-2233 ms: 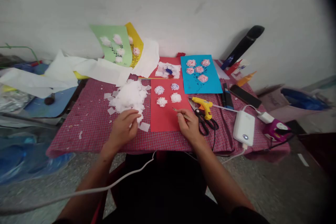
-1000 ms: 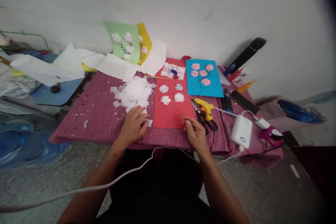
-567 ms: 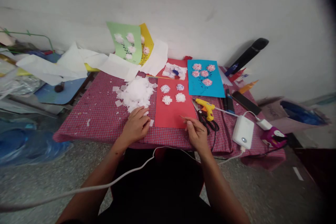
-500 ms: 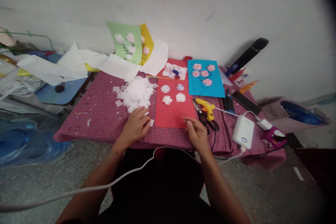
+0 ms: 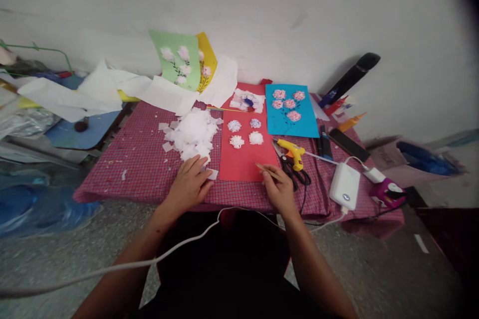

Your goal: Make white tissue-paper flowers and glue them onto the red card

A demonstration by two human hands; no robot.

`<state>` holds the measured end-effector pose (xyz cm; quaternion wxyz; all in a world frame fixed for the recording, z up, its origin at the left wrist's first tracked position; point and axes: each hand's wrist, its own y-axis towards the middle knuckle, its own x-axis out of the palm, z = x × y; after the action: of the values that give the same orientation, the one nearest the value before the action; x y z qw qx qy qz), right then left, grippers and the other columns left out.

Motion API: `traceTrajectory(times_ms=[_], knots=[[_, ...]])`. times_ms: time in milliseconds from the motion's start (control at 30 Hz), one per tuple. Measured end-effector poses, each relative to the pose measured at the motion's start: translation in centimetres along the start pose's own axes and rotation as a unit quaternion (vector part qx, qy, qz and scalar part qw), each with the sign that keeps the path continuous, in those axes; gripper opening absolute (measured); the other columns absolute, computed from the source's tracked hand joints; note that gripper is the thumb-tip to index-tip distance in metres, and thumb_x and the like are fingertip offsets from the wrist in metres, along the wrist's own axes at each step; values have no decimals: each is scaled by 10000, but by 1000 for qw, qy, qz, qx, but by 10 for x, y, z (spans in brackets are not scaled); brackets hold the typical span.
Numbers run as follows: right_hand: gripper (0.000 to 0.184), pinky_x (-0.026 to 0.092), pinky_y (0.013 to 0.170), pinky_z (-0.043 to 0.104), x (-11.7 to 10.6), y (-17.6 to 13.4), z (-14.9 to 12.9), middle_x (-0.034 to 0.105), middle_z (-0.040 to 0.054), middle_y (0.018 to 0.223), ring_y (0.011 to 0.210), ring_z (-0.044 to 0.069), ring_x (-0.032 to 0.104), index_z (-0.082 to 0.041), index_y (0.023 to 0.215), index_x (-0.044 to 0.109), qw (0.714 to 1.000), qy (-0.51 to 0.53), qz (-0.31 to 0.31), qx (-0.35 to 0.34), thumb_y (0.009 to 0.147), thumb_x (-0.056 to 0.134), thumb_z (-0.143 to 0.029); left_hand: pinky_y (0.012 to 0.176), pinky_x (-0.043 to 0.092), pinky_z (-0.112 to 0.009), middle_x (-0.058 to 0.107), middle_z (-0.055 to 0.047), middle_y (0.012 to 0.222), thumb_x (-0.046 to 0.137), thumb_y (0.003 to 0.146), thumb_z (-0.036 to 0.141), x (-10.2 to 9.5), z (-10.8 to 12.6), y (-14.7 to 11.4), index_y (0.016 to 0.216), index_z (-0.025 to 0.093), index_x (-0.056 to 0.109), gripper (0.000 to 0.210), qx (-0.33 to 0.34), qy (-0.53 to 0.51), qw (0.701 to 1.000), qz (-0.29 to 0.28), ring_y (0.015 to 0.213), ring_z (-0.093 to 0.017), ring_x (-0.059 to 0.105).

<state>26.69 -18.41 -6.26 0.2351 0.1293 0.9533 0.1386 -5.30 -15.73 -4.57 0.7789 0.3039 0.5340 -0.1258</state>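
My left hand (image 5: pixel 189 181) lies with fingers stretched out at the near edge of a heap of white paper squares (image 5: pixel 195 129). Beside its fingertips is a single paper square (image 5: pixel 213 174); the hand seems to touch it, but a grip does not show. My right hand (image 5: pixel 280 190) holds a thin wooden stick (image 5: pixel 274 175), its tip over the lower right of a red sheet (image 5: pixel 239 165). Several crumpled-paper blossoms sit on that sheet: two specked with blue or purple on top and two plain white ones, such as the right one (image 5: pixel 256 138), below.
Right of the red sheet lie a yellow glue gun (image 5: pixel 292 151), scissors (image 5: pixel 290 165) and a white power bank (image 5: pixel 345 185). A blue flower card (image 5: pixel 310 119) lies behind them. A green flower card (image 5: pixel 172 42) leans on the wall. A white cable (image 5: pixel 179 247) crosses in front of me.
My left hand has shifted slightly left and its thumb has spread from the fingers. The paper square by its fingertips lies a little differently. The right hand keeps the stick nearly in place.
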Motion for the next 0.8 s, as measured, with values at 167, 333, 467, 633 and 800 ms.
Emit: traceTrajectory(times_ms=[167, 333, 467, 633, 800], knots=[[259, 615, 688, 344, -1, -1, 1, 793, 64, 908, 804, 231, 751, -232, 1110, 769, 1000, -2, -1, 6, 1007, 622, -420, 1222, 438, -611, 671, -127, 1426, 608, 1019, 249, 1, -2, 13, 1049, 231, 793, 188, 14, -6, 1000, 6, 1442, -355, 539], [282, 624, 691, 353, -2, -2, -1, 776, 57, 840, 793, 237, 750, -223, 1115, 775, 1000, -2, -3, 12, 1002, 619, -429, 1216, 448, -597, 714, -97, 1351, 600, 1015, 226, 2, -1, 16, 955, 244, 796, 206, 10, -22, 1000, 14, 1394, -328, 589], [273, 628, 690, 359, -1, -2, 0, 792, 63, 877, 799, 241, 758, -225, 1108, 777, 1000, 6, 1, 14, 1001, 622, -422, 1179, 483, -559, 729, -96, 1334, 600, 1033, 261, 4, -3, 14, 1009, 240, 798, 201, 0, -52, 998, 47, 1335, -309, 627], [253, 614, 660, 354, -1, -4, 3, 813, 86, 952, 780, 240, 758, -214, 1099, 770, 1000, 17, 11, 21, 1005, 635, -406, 970, 580, -449, 790, -79, 1075, 624, 1022, 334, -6, 3, 15, 980, 227, 785, 198, -82, -182, 974, 110, 1038, -247, 725], [252, 593, 636, 339, 0, -6, 7, 803, 61, 937, 674, 196, 707, -222, 1143, 764, 999, 33, 7, 6, 1026, 609, -383, 747, 567, -331, 753, -16, 794, 687, 956, 403, -10, 12, 19, 928, 222, 787, 208, -241, -411, 874, 97, 742, -176, 687]])
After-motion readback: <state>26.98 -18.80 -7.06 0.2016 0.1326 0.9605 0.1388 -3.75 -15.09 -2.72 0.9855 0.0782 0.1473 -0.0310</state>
